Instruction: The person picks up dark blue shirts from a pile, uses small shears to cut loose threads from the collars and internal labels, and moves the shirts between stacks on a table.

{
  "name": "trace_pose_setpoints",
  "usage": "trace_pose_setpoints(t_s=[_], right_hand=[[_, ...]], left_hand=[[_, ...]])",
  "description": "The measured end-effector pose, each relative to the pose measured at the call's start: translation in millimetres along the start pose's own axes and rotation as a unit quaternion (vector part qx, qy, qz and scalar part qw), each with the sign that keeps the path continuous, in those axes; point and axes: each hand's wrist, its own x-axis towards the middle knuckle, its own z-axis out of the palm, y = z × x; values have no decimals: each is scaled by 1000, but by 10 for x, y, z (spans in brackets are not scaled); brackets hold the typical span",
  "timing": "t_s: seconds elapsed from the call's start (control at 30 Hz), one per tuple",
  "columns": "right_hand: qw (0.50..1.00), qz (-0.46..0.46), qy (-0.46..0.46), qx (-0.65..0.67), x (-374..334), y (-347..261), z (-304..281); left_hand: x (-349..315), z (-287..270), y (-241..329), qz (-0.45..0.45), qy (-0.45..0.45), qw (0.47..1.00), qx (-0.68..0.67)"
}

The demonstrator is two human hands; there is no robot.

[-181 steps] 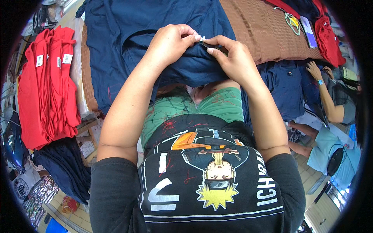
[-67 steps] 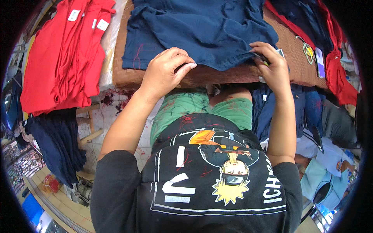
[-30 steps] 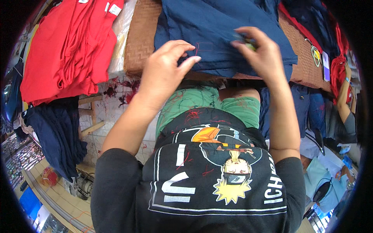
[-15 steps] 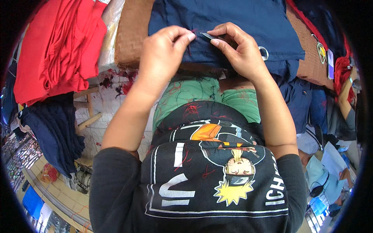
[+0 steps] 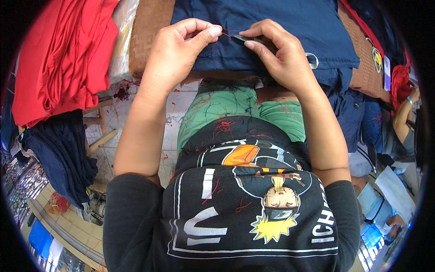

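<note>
Green shorts in our lap, flecked with thread scraps. Beyond them, on a brown mat, lies the navy shirt. Our left hand pinches its near hem closed. Our right hand grips small snips, tip at the fabric. Red shirts piled far left.

Your work surface was a table covered with a brown woven mat. A navy garment lay spread across it (its near edge hanging over toward your lap). A stack of red garments rested at the left, and small scissors lay at the right.
</note>
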Motion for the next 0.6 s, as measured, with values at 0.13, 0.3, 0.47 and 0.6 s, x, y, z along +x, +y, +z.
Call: trace_pose_setpoints(t_s=[0.13, 0.3, 0.47, 0.6], right_hand=[[1000, 6, -4, -2, 41, -32, -2], [999, -31, -3, -13, 119, -85, -2], [998, 41, 50, -21, 123, -127, -132], [994, 91, 19, 64, 74, -249, -45]], left_hand=[[-2, -36, -19, 6, -10, 1000, -2], [-112, -319, 136, 198, -146, 955, 166], [-773, -933, 896, 92, -164, 907, 376], [-616, -731, 694, 119, -107, 921, 356]])
